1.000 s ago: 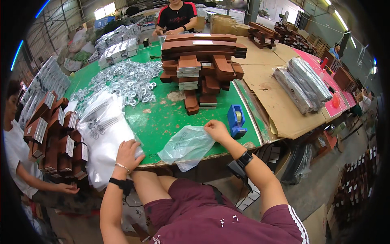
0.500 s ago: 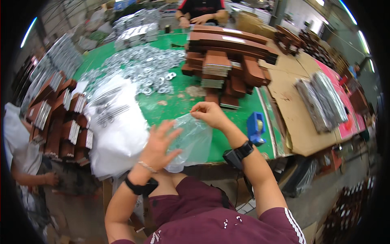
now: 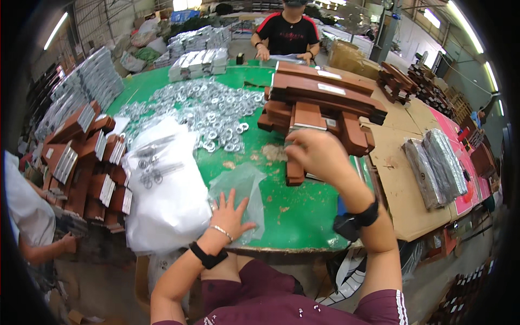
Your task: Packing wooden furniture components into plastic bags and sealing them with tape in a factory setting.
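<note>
At the far left edge of the green worktop [image 3: 303, 216], a co-worker's hand [image 3: 67, 242] is reaching in beneath a stack of brown boxes with silver labels [image 3: 81, 162]. Just right of that stack, a heap of white plastic bags [image 3: 165, 189] is lying against the near edge. The left hand [image 3: 230, 214] is pressing flat on a clear plastic bag [image 3: 241, 187], fingers spread apart, palm down; the bag is lying on the worktop near its front edge, touching the white heap on its left side. Behind it, toward the middle of the worktop, a spread of loose silver metal rings [image 3: 208, 111] is covering the surface. The right hand [image 3: 317, 157] is hovering raised above the worktop, right of the clear bag and in front of a pile of brown wooden blocks [image 3: 319, 105]; fingers are curling together, but whether they are pinching anything cannot be told. At the far edge, another person in a black shirt [image 3: 287, 35] is working. Beyond the right edge, wrapped silver bundles [image 3: 436, 165] are lying on cardboard.
</note>
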The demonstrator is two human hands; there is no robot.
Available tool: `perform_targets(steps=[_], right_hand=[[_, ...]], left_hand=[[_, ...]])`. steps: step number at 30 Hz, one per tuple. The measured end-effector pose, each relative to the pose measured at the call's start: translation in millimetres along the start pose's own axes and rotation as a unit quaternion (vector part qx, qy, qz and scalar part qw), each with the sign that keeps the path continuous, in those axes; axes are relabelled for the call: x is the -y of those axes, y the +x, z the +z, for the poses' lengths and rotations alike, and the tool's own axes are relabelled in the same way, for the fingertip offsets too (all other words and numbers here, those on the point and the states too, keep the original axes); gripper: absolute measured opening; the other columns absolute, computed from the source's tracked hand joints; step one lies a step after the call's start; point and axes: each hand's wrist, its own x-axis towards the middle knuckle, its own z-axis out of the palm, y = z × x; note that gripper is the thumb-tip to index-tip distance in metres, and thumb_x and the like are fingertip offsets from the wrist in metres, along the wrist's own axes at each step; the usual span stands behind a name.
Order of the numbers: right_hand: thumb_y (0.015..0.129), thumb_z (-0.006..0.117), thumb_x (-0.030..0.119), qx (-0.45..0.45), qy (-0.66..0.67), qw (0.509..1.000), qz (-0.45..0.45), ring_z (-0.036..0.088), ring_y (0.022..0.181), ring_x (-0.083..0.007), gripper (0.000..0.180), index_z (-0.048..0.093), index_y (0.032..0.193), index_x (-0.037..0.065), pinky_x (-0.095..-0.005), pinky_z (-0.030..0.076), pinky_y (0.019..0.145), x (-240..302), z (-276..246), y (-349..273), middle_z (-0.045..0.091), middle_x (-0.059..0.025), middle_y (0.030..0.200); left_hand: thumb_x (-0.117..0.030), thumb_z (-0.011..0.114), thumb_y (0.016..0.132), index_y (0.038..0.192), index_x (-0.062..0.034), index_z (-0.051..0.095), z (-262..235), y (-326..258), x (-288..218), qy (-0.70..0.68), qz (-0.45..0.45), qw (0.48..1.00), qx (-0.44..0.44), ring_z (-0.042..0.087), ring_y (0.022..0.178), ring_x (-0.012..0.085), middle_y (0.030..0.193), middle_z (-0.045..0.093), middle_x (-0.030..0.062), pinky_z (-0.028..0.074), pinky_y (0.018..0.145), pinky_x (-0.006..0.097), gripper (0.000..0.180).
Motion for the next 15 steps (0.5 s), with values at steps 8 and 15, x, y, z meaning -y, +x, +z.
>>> perform_targets(steps=[8, 15], right_hand=[[0.077, 0.077, 0.026, -0.054, -0.215, 0.972, 0.072, 0.056, 0.113, -0.0364, 0.049, 0.062, 0.117, 0.002, -0.0429, 0.046, 0.097, -162, -95, 36, 0.062, -0.0188, 0.116], [0.067, 0.083, 0.024, 0.019, -0.213, 0.972, 0.096, 0.057, 0.108, -0.0353, 0.064, 0.057, 0.121, 0.001, -0.0405, 0.046, 0.093, -193, -86, 40, 0.059, -0.0171, 0.113]], left_hand=[[-0.032, 0.071, 0.081, 0.132, 0.0031, 0.05, 17, 4, -38, 0.019, 0.159, 0.986, 0.043, 0.036, 0.136, 0.0403, 0.143, 0.041, 0.0245, 0.035, 0.108, 0.053, 0.065], [-0.023, 0.066, 0.082, 0.107, -0.002, 0.064, -35, 27, -18, -0.035, 0.176, 0.975, 0.13, 0.049, 0.123, 0.0335, 0.131, 0.053, 0.017, 0.042, 0.1, 0.044, 0.033]])
